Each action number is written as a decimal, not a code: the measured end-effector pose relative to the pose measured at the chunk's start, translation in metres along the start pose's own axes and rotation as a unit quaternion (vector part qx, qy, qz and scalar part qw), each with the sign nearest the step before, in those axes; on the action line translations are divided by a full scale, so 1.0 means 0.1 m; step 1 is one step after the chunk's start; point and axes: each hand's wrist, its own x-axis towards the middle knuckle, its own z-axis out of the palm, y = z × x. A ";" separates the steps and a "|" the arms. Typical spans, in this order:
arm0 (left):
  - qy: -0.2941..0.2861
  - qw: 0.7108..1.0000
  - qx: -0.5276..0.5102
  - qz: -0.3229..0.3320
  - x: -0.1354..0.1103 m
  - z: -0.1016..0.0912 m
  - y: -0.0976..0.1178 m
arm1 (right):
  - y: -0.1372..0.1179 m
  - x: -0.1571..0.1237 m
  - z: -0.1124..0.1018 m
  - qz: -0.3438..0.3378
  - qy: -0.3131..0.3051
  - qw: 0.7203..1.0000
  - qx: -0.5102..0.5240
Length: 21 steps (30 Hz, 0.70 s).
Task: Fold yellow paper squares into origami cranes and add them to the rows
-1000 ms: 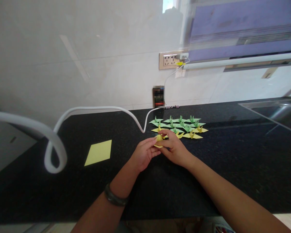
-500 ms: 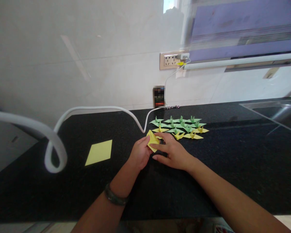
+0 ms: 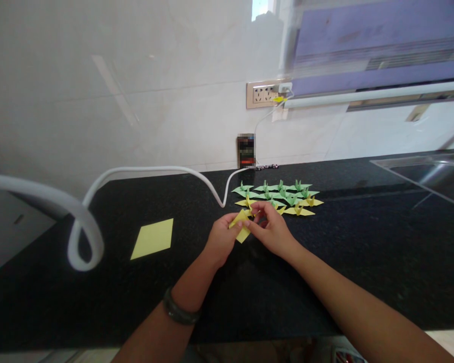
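A small folded piece of yellow paper (image 3: 242,233) is held up between both hands over the dark counter. My left hand (image 3: 220,239) pinches its left side, thumb on top. On the right edge, my right hand (image 3: 271,229) has its thumb and fingertips closed on the same paper. Just behind the hands stand rows of paper cranes: green cranes (image 3: 283,193) at the back and yellow cranes (image 3: 300,210) nearer. My right fingers hide part of the front row. A flat yellow sheet of paper (image 3: 152,239) lies to the left of my left hand.
A thick white cable (image 3: 155,169) loops across the left side and runs to the wall. A dark upright device (image 3: 246,151), partly blurred, leans near the wall below a socket panel (image 3: 265,94). At the right is a metal sink (image 3: 439,174) set in the black counter (image 3: 348,252).
The folded paper has turned and now shows a diamond shape. My right hand's spread fingers have closed in on its right edge. The view has shifted slightly.
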 end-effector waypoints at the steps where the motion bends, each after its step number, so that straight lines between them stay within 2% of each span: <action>1: -0.007 1.000 0.005 -0.007 -0.01 0.01 0.00 | 0.02 0.01 0.00 -0.009 -0.014 1.000 -0.012; 5: -0.026 0.999 0.016 -0.030 -0.02 0.03 0.01 | 0.05 0.03 0.00 -0.042 -0.050 0.997 -0.049; 10: -0.042 0.999 0.010 -0.034 -0.02 0.04 0.01 | 0.05 0.03 0.01 -0.006 -0.048 0.998 -0.046; 15: -0.044 0.998 0.014 -0.031 -0.04 0.06 0.03 | 0.05 0.03 0.00 0.008 -0.073 0.997 -0.033; 21: -0.058 0.982 -0.154 -0.092 -0.06 0.08 0.11 | 0.09 0.04 -0.01 0.050 -0.032 0.998 0.032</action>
